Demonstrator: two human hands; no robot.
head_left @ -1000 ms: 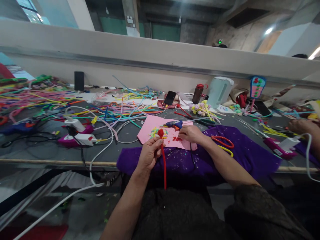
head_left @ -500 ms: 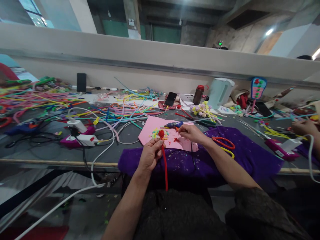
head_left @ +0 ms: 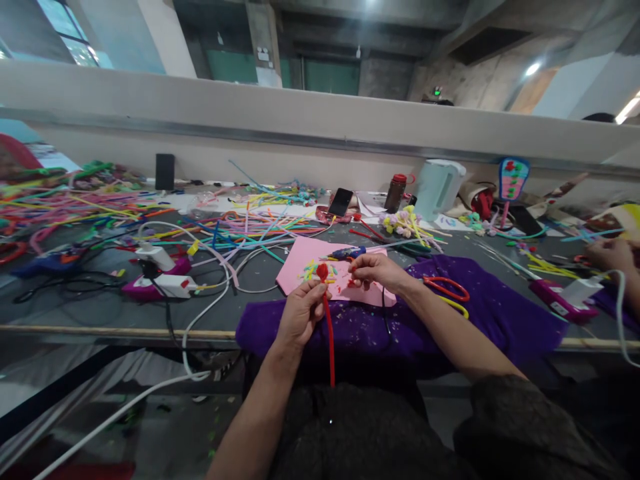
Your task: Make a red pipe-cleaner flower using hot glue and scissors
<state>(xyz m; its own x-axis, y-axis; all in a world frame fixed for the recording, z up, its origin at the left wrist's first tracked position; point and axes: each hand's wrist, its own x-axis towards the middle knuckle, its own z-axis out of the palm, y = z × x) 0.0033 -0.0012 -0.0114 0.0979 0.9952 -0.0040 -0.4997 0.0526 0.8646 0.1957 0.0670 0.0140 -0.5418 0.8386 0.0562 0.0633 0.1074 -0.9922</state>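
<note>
Between the thumb and fingers of my left hand [head_left: 303,308] is a red pipe cleaner [head_left: 330,340], its top coiled into a round red bud and its long tail hanging toward my lap. My right hand [head_left: 375,272] is closed in a pinch just right of the bud; whatever its fingertips hold is too small to make out. Under both hands lies a pink sheet [head_left: 295,263] with red scraps and short yellow and green pieces on it. A blue tool [head_left: 350,253] with a narrow tip, like a glue gun, rests behind my right hand.
A purple cloth [head_left: 310,328] with fluff covers the table edge. Red-handled scissors [head_left: 447,287] lie on its right. Power strips [head_left: 163,283] with cables stand left. Behind are pipe cleaners [head_left: 250,223], a phone [head_left: 341,202], a bottle [head_left: 395,193] and a kettle [head_left: 437,189]. Another person's hand [head_left: 613,257] is far right.
My right hand has shifted slightly left, toward the red bud. My left hand still grips the red pipe cleaner in nearly the same place. The view has tilted a little.
</note>
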